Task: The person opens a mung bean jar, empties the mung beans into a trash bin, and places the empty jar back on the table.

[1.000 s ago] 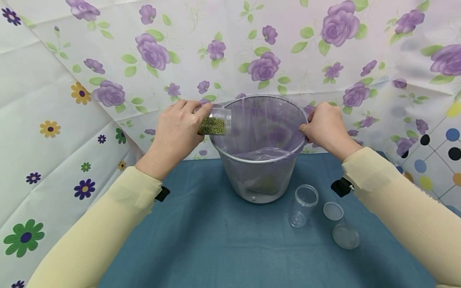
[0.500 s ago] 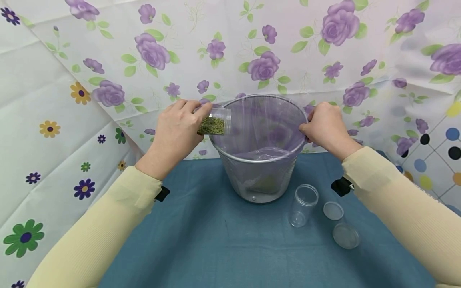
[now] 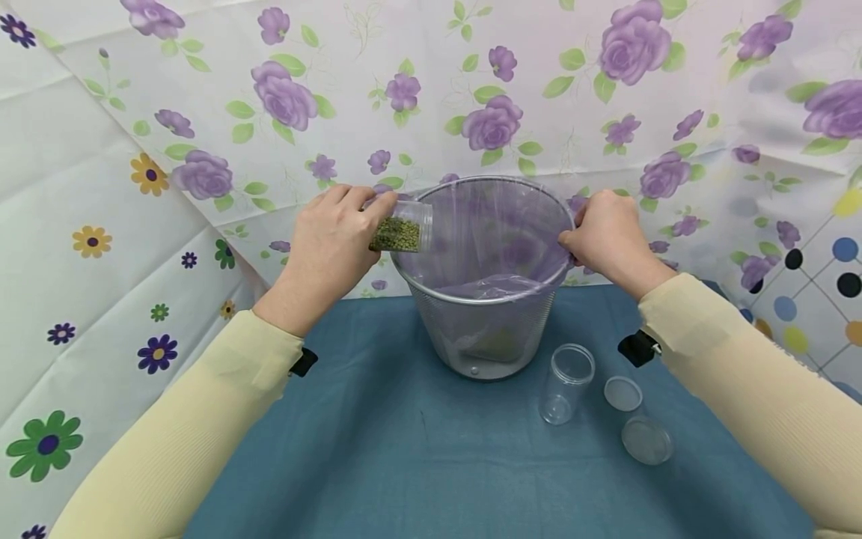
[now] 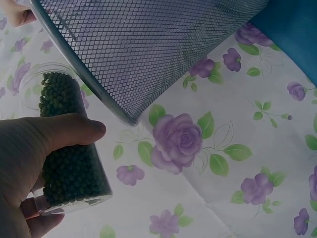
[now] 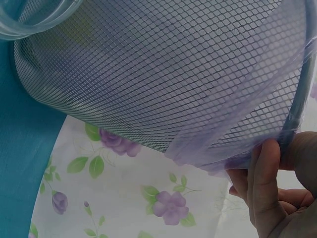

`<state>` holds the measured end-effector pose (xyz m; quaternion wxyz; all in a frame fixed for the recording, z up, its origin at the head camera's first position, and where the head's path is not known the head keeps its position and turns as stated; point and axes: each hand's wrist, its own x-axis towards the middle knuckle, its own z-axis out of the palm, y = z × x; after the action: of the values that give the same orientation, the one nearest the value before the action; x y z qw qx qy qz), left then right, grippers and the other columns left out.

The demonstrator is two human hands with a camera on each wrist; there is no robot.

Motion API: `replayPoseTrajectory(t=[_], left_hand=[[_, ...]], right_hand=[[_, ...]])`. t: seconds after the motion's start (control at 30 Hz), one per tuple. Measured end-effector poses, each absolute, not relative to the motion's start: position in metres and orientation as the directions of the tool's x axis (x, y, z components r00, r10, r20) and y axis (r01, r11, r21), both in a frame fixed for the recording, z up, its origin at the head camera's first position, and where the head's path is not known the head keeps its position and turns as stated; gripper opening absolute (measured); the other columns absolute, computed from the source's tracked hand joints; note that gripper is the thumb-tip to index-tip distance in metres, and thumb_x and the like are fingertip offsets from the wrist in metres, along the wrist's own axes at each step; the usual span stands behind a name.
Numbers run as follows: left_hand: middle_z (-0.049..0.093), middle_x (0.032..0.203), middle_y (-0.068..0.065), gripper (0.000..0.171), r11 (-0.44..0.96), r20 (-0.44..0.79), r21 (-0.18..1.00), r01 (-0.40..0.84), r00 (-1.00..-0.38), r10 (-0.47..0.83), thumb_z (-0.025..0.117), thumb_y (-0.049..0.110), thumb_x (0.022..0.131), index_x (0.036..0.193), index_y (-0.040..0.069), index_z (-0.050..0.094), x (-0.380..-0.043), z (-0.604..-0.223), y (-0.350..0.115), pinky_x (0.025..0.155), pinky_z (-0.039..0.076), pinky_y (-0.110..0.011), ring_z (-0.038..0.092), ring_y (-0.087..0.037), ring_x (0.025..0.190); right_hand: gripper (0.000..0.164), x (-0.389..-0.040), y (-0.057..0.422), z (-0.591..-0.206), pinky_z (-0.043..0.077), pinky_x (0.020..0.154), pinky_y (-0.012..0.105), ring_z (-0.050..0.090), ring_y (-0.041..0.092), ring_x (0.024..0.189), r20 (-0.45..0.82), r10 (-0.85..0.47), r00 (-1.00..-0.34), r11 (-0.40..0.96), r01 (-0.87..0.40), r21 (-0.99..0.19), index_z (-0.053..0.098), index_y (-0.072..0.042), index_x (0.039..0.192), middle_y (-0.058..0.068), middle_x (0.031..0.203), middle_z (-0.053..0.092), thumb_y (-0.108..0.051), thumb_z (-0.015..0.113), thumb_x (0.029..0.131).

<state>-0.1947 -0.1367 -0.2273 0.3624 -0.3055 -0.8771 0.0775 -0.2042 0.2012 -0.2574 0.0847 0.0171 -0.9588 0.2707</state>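
My left hand (image 3: 340, 243) grips a clear plastic jar (image 4: 101, 168) partly filled with green mung beans (image 3: 399, 235). The jar lies tipped on its side, its mouth facing the left rim of a silver mesh wastebasket (image 3: 431, 322). In the left wrist view the thumb crosses the jar's middle. A translucent purple plastic bag (image 3: 471, 224) lines the basket and folds over its rim. My right hand (image 3: 609, 233) pinches the bag and rim on the basket's right side; the right wrist view shows the fingers (image 5: 267, 168) outside the rim.
Right of the basket an open clear jar (image 3: 566, 385) stands on the blue cloth (image 3: 417, 464). Two round translucent lids, a smaller lid (image 3: 622, 394) and a larger lid (image 3: 647, 440), lie beside it. A flowered sheet (image 3: 404, 45) hangs behind the basket.
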Motion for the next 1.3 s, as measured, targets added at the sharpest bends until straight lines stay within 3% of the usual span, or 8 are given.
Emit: replayPoseTrajectory(t=[1.3], left_hand=[[0.064,0.111,-0.013,0.066,0.800,0.600,-0.359,0.481,-0.538,0.592,0.084,0.015,0.060,0.122,0.014,0.060,-0.1939,-0.2266,-0.1373,0.087,0.051,-0.045,0.058,-0.032,0.103]], right_hand=[[0.034,-0.2036,0.2003,-0.2579,0.044,0.039,0.032,0.056,0.021,0.038,0.176,0.012,-0.984,0.854,-0.082,-0.515,0.063,-0.006,0.049,0.004,0.042,0.058,-0.016,0.058,0.081]])
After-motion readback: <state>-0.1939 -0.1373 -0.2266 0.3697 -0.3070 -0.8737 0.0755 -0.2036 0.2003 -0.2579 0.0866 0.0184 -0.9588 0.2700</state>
